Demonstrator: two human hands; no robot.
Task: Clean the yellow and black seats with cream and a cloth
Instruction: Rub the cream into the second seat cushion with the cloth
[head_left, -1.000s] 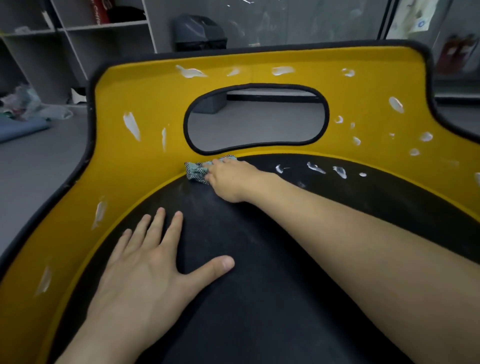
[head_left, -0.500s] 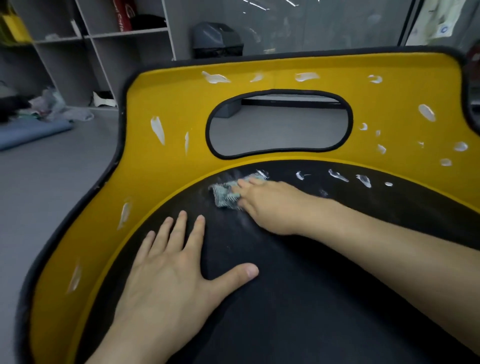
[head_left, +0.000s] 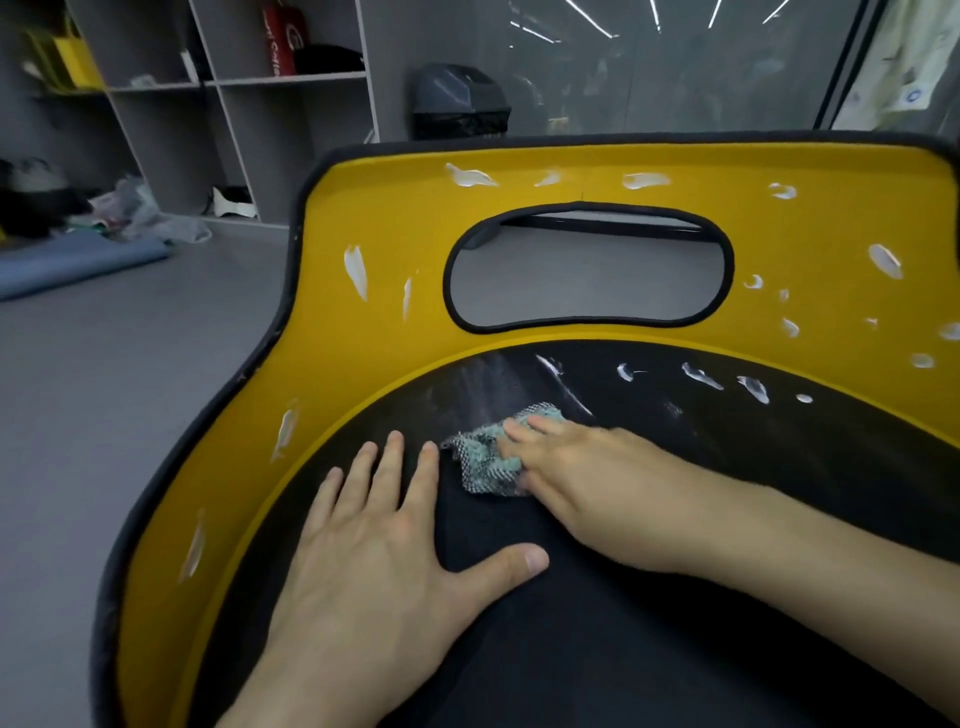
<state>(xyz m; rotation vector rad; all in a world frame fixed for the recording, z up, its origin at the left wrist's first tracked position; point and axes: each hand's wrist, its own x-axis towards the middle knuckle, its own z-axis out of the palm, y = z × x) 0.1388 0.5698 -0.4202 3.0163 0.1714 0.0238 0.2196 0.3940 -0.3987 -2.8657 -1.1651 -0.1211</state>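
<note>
Yellow and black seat (head_left: 332, 374) fills the frame, both hands on its black centre.
Left hand (head_left: 374, 545) lower centre, flat, fingers spread. Right hand (head_left: 587, 478) centre, fingers together, pressing the cloth (head_left: 483, 460) onto the black part, just beside the left fingertips. White cream dabs (head_left: 356, 270) dot the yellow rim and upper black area.

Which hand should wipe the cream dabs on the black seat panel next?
Right. The right hand presses the cloth onto the black panel near the cream dabs; the left hand lies flat on the panel, holding nothing.
</note>
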